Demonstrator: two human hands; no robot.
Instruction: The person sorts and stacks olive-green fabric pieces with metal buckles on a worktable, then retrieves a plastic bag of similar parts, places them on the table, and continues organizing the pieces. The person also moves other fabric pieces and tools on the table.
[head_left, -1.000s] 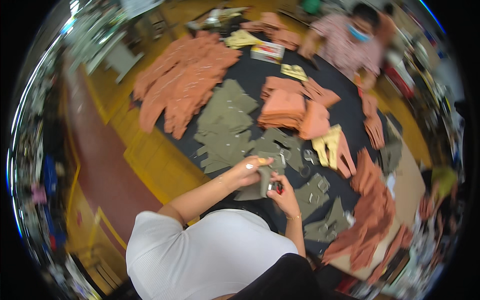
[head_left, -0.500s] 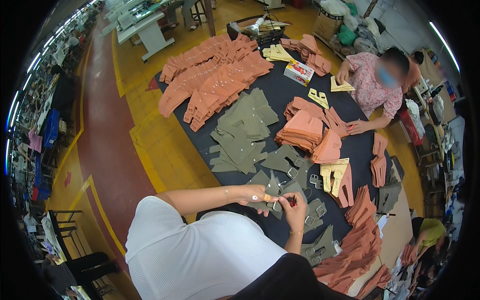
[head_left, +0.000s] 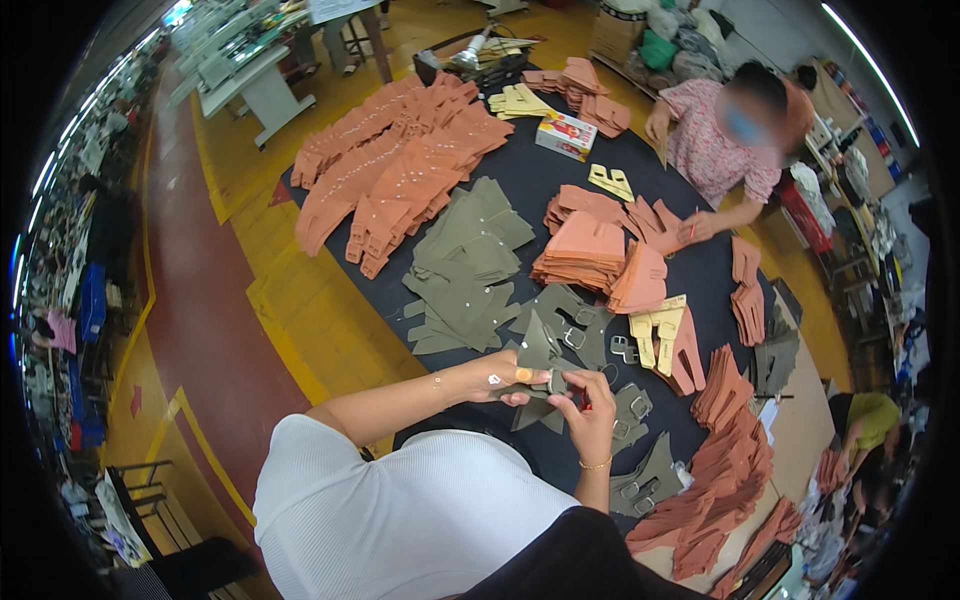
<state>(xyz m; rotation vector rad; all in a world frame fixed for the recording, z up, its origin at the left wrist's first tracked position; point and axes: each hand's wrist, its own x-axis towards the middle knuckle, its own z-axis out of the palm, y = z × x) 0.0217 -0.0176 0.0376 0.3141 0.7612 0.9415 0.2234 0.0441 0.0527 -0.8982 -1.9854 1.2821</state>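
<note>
My left hand [head_left: 508, 380] is closed on an olive-green fabric piece [head_left: 540, 345], one pointed end of which stands up above my fingers. Closed at its narrow strap end is my right hand [head_left: 590, 412], with a small red object [head_left: 584, 402] partly hidden in its palm. Just beyond my hands lie flat olive pieces with metal buckles [head_left: 572, 338]. More buckled olive pieces [head_left: 630, 410] rest beside my right hand, and others [head_left: 648, 478] lie closer to me. A loose heap of olive pieces [head_left: 470, 240] spreads farther off on the dark table [head_left: 400, 290].
Orange fabric pieces lie in long rows [head_left: 400, 160], a middle stack [head_left: 585, 250] and a right-hand pile [head_left: 710, 470]. Yellow templates [head_left: 660, 325] and a small box [head_left: 566, 136] are on the table. Across it, a co-worker [head_left: 715, 130] handles orange pieces.
The olive piece between my hands has been turned, its pointed end now more upright. The co-worker has tilted a yellow template up off the table. The whole view has shifted slightly.
</note>
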